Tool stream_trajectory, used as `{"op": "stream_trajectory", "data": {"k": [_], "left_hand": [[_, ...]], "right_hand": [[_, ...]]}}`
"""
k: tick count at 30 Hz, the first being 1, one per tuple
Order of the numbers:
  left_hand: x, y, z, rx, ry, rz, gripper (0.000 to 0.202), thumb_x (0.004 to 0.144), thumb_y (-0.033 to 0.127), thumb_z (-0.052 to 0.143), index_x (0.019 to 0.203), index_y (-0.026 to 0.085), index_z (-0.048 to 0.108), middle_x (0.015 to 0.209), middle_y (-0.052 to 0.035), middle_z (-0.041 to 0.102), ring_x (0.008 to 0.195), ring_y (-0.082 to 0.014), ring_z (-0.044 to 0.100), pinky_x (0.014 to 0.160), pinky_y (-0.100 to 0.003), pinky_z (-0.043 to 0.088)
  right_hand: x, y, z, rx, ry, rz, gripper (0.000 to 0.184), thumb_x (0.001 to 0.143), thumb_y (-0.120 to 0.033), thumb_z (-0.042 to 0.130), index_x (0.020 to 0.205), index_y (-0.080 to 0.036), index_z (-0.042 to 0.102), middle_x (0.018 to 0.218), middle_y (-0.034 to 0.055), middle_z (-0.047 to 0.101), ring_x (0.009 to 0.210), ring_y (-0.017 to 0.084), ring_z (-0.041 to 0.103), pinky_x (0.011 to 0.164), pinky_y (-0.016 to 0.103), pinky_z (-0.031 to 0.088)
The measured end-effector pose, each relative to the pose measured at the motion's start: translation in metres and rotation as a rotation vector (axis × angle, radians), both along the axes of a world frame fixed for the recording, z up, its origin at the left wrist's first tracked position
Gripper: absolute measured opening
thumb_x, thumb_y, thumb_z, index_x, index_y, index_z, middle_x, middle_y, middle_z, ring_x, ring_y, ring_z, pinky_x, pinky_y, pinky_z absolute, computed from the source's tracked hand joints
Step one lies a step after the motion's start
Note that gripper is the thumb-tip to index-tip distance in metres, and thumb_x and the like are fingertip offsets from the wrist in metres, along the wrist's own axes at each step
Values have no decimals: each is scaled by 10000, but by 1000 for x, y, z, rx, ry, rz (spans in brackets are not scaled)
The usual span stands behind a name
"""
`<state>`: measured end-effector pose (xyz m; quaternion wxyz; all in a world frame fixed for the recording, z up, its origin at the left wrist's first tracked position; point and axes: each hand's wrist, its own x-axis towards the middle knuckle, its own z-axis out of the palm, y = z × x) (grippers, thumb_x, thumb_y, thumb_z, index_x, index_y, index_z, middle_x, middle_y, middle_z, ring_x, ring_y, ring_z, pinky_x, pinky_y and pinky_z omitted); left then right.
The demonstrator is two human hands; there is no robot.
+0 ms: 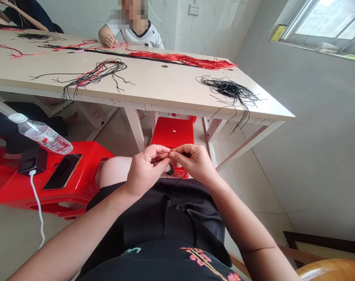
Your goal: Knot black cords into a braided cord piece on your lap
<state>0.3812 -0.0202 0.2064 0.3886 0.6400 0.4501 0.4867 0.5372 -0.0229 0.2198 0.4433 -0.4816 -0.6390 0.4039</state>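
Observation:
Over my lap, my left hand [149,166] and my right hand [191,160] meet fingertip to fingertip. Both are closed in a pinch on a thin black cord [177,181], most of it hidden by the fingers. A loose strand of it seems to hang below them onto my dark skirt. The exact spot where the fingers grip is too small to make out. Beyond my hands, on the table [165,86], lie a tangled bunch of black cords [230,89] at the right and a bunch of black and red cords [98,74] at the left.
Long red cords [183,59] stretch along the far side of the table, where a person [142,35] sits. At left, a red stool [83,156] bears a water bottle [45,134], a phone [63,171] and a black box with a white cable. Another red stool [173,130] stands ahead.

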Motion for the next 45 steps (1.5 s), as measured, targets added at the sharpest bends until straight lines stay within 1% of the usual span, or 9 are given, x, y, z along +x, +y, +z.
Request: {"op": "stream_trajectory", "data": {"k": [7, 11, 16, 21, 26, 30, 36, 40, 45], "left_hand": [[-3, 2, -7, 192, 295, 41, 140, 738, 131, 594, 847, 211, 632, 783, 5, 690, 702, -117, 643, 620, -209, 499], [-9, 0, -15, 128, 350, -9, 178, 749, 118, 547, 875, 227, 611, 786, -4, 680, 710, -133, 639, 649, -238, 493], [-17, -8, -18, 20, 327, -15, 202, 705, 95, 532, 852, 231, 561, 745, 6, 640, 681, -135, 611, 618, -237, 468], [-24, -13, -25, -121, 250, -58, 239, 692, 114, 534, 898, 228, 487, 745, 7, 629, 662, -130, 590, 613, -242, 452], [-32, -15, -32, -193, 73, -97, 268, 682, 126, 576, 897, 210, 440, 668, 29, 568, 609, -108, 545, 574, -227, 424], [-39, -16, -24, -251, 16, -97, 299, 649, 98, 588, 884, 205, 439, 598, 63, 513, 556, -88, 499, 537, -215, 380], [-49, -16, -12, -411, -82, -126, 303, 606, 95, 648, 826, 195, 465, 627, 50, 566, 597, -96, 546, 601, -240, 418], [-55, -15, -16, -477, -82, -184, 246, 614, 178, 719, 794, 168, 552, 695, 2, 608, 683, -125, 595, 677, -284, 459], [-56, -17, -29, -451, -37, -223, 235, 614, 215, 729, 778, 163, 569, 678, 12, 597, 668, -123, 578, 670, -288, 458]], "right_hand": [[-7, -6, -1, 66, -286, -29, 150, 830, -198, 557, 802, -181, 704, 746, 18, 715, 704, 143, 643, 638, 229, 459], [-14, -7, -11, 161, -419, 13, 181, 833, -131, 504, 821, -178, 678, 760, 25, 710, 697, 152, 644, 646, 241, 455], [-21, -8, -23, 133, -468, 107, 162, 845, -141, 477, 876, -176, 632, 811, 33, 704, 704, 161, 644, 625, 250, 453], [-23, -10, -19, 80, -460, 237, 163, 851, -143, 470, 902, -184, 620, 902, 40, 706, 780, 157, 654, 671, 250, 471], [-28, -9, -16, 48, -462, 279, 145, 832, -130, 502, 883, -178, 630, 873, 40, 699, 766, 155, 649, 673, 251, 482], [-34, -6, -21, 119, -495, 297, 187, 837, -109, 496, 872, -174, 668, 874, 68, 676, 770, 167, 642, 698, 274, 499], [-36, -6, -23, 251, -476, 334, 218, 886, -158, 472, 865, -185, 687, 870, 78, 625, 757, 160, 623, 684, 274, 512], [-35, -10, -24, 250, -553, 343, 218, 882, -145, 463, 842, -178, 674, 858, 73, 617, 732, 157, 622, 660, 273, 513], [-37, -17, -37, 260, -640, 317, 235, 870, -135, 443, 819, -164, 671, 818, 78, 613, 719, 179, 622, 646, 298, 518]]}}
